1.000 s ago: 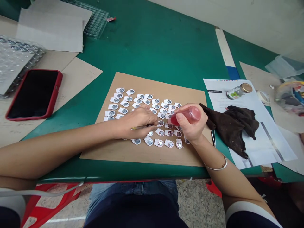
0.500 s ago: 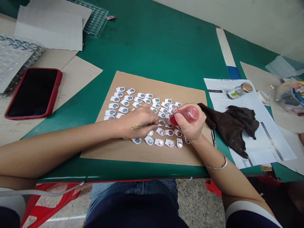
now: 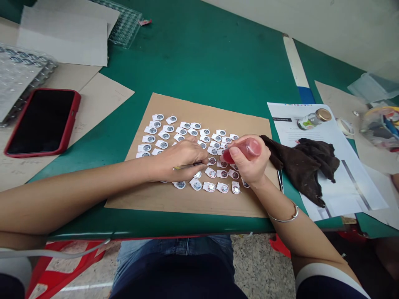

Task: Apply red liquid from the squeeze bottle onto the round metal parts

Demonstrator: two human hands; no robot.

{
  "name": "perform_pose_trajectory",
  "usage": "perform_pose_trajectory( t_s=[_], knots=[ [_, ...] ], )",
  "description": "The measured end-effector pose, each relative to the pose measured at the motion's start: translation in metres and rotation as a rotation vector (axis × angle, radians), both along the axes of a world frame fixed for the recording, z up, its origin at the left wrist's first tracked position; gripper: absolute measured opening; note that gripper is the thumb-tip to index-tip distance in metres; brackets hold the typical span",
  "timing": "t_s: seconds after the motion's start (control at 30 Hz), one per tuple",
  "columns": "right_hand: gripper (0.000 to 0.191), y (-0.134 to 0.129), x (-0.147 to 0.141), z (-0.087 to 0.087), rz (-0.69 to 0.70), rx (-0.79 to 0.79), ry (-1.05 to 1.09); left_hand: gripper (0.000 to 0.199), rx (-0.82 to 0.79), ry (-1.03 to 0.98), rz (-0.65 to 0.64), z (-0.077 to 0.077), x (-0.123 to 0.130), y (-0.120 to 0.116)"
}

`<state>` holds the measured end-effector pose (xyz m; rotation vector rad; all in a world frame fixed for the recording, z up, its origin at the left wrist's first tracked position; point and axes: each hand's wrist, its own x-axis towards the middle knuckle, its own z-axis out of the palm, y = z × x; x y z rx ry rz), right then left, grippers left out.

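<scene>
My left hand (image 3: 183, 157) is closed around a thin metal tool (image 3: 188, 165), perhaps tweezers or a pick. Its back end sticks out below my palm, and its front points right, among the small tags. In my right hand (image 3: 254, 164) is a translucent red squeeze bottle (image 3: 246, 150), tilted with its narrow end down to the left. Both hands are close together over a brown cardboard sheet (image 3: 187, 203). Rows of small white tags with round silvery discs (image 3: 211, 187) lie on it. My hands cover some tags, and the exact contact at the tips is too small to tell.
A dark brown cloth (image 3: 302, 166), printed paper (image 3: 343, 191) and a small glass jar (image 3: 314, 119) lie right of the cardboard. At left are a red-cased phone (image 3: 43, 122) and clear plastic trays (image 3: 28, 83). A plastic tub (image 3: 382, 128) stands far right.
</scene>
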<state>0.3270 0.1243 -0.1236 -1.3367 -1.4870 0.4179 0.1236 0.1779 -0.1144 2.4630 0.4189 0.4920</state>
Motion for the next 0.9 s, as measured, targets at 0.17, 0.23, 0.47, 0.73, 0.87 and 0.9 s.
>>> perform_pose_trajectory(
  t_s=[0.17, 0.23, 0.47, 0.73, 0.87, 0.9],
  knots=[
    [0.024, -0.0005, 0.0002, 0.0001, -0.001, -0.007, -0.017, 0.011, -0.004, 0.003, 0.001, 0.0002, -0.0004, -0.0002],
    [0.023, -0.0006, 0.0002, 0.0001, -0.002, -0.005, -0.010, 0.011, -0.001, 0.004, 0.001, 0.0000, -0.0005, -0.0002],
    [0.021, 0.0003, -0.0007, 0.0009, -0.021, 0.029, -0.015, 0.011, -0.003, -0.004, -0.008, -0.0001, -0.0003, 0.0003],
    [0.023, 0.0013, -0.0023, 0.0018, -0.033, 0.042, -0.038, 0.011, 0.004, 0.001, -0.002, 0.0011, 0.0012, -0.0004],
    [0.024, 0.0018, -0.0024, 0.0015, -0.035, 0.050, -0.054, 0.013, 0.033, 0.014, 0.013, 0.0021, 0.0008, -0.0007],
    [0.024, 0.0017, -0.0024, 0.0015, -0.032, 0.054, -0.055, 0.013, 0.035, 0.017, 0.012, 0.0023, 0.0005, -0.0005]
  ],
)
